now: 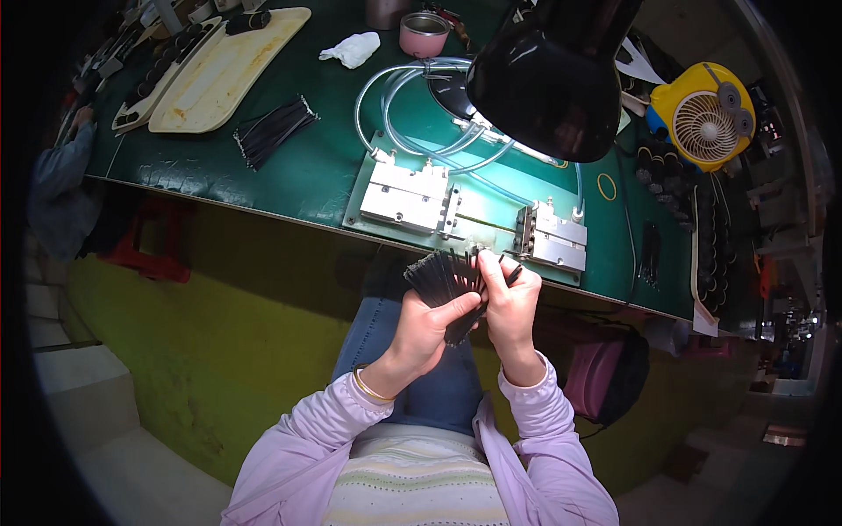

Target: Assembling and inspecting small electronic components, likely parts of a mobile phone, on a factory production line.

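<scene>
A fanned bundle of short, thin black wires [431, 279] is in my left hand [419, 331], the thumb lying across it. Close beside it on the right, my right hand [510, 305] is closed with thumb and forefinger pinching at the wires; a few dark ends stick out past its fingers. Both hands are above my lap, just in front of the table edge. Beyond them stands a metal fixture with a left block [403, 195] and a right block [559, 238], joined to clear air tubes [386, 110]. My fingers hide exactly which wires the right hand grips.
A black lamp [553, 88] hangs over the fixture. Another black wire bundle [276, 130] lies on the green table [307, 188], near a cream tray [230, 79]. A pink cup [424, 37] is at the back, a yellow fan [704, 117] at right. Another person's sleeve [66, 180] shows at left.
</scene>
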`<state>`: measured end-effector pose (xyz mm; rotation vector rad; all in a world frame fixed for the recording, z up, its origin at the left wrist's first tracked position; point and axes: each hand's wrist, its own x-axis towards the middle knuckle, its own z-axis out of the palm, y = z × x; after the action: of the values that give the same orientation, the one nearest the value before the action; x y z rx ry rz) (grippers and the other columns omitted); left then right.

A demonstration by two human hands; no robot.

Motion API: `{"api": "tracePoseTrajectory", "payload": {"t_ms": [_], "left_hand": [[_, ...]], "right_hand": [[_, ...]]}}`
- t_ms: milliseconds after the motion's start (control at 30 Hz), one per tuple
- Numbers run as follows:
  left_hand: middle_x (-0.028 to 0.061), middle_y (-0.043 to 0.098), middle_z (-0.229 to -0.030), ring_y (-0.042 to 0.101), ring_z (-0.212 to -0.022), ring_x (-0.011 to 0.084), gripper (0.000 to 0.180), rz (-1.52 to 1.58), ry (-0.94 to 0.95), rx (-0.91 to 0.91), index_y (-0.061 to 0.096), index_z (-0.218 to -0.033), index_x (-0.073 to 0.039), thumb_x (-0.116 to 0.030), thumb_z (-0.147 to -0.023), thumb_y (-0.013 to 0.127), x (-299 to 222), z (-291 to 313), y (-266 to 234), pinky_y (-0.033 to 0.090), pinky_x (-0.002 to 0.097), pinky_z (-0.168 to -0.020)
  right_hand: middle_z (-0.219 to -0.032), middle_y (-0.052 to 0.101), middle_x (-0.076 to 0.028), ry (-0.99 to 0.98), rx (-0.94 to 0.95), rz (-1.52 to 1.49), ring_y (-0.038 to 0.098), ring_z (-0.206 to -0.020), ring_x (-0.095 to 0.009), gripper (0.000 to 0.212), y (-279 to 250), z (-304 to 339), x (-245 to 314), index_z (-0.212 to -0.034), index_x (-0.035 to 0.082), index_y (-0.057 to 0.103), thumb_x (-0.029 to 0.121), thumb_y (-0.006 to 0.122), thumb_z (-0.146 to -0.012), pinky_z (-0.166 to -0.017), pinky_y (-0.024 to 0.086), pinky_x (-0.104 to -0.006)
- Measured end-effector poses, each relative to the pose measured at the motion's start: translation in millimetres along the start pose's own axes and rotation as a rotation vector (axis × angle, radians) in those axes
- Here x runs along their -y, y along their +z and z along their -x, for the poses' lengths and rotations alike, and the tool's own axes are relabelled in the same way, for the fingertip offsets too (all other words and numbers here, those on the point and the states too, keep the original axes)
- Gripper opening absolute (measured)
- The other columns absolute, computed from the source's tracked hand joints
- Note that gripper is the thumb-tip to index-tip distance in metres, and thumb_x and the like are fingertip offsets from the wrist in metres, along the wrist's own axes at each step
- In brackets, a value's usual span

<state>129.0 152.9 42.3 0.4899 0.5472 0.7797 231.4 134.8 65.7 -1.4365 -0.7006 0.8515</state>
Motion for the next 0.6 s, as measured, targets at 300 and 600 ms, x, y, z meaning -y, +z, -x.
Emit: {"api": "tracePoseTrajectory", "payload": {"t_ms": [300, 600], "left_hand": [[0.0029, 0.058, -0.083, 0.056, -0.072, 0.0106, 0.020, 0.027, -0.035, 0.004, 0.055, -0.095, -0.003, 0.001, -0.076, 0.058, -3, 0, 2, 0.047, 0.0247, -0.060], [0.0034, 0.058, -0.083, 0.056, -0.071, 0.0109, 0.018, 0.037, -0.028, 0.030, 0.056, -0.093, -0.002, 0.001, -0.075, 0.059, -5, 9, -1, 0.046, 0.0245, -0.059]], "right_hand": [[-0.050, 0.051, 0.000, 0.017, -0.009, -0.001, 0.041, -0.037, -0.002, 0.022, -3, -1, -5, -0.070, -0.002, 0.060, 0.015, 0.055, -0.083, -0.031, 0.030, -0.0176], [-0.055, 0.052, 0.001, -0.099, 0.022, 0.017, 0.040, -0.041, -0.001, 0.017, 1, 10, 2, -0.074, -0.002, 0.060, 0.013, 0.055, -0.083, -0.032, 0.029, -0.0178]]}}
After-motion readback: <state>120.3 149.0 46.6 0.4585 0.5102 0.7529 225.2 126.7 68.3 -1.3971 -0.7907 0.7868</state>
